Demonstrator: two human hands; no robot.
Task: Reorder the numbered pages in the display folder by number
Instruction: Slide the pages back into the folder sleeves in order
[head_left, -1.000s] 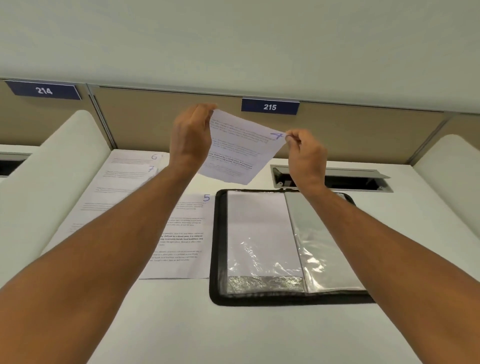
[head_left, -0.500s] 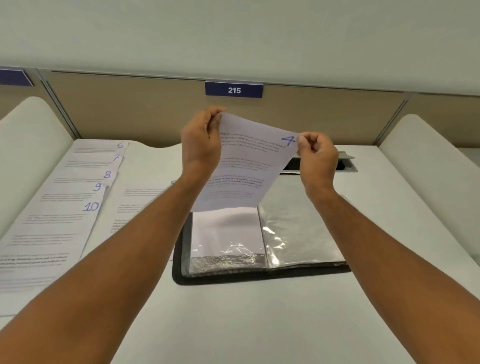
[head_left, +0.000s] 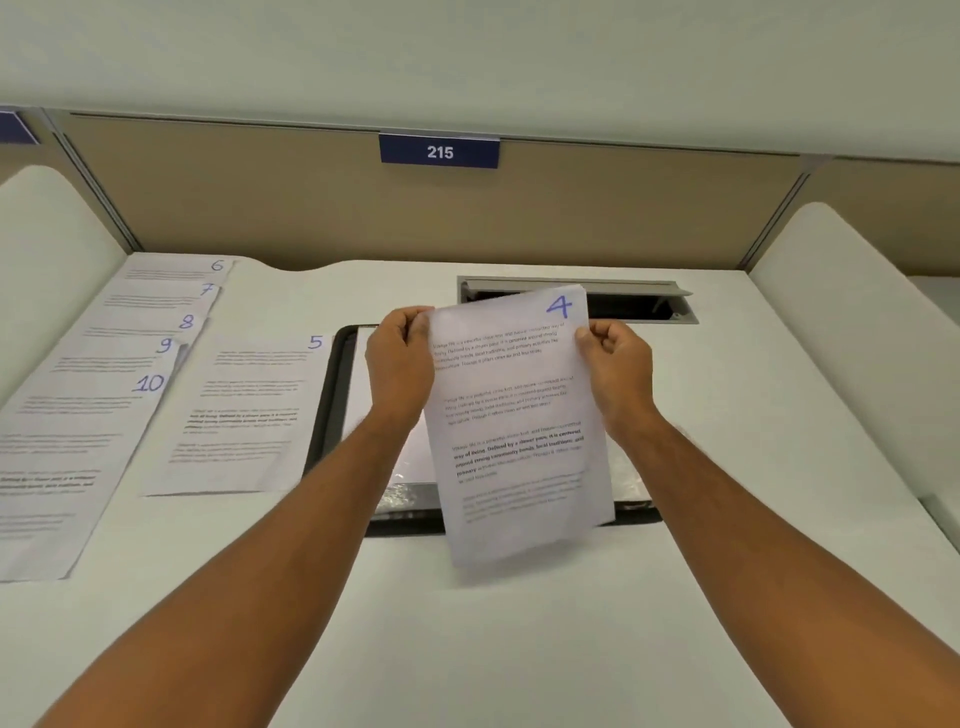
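Lowered since a moment ago, page 4 (head_left: 519, 426) now hangs upright over the open display folder (head_left: 332, 405) on the white surface (head_left: 467, 649), its upper edges pinched by the curled fingers of the left hand (head_left: 400, 364) and right hand (head_left: 618, 364), page 5 (head_left: 244, 410) lying beside the folder.

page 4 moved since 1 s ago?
Yes. Page 4, pinched by the left hand and right hand, has come down from beside the 215 sign to over the display folder.
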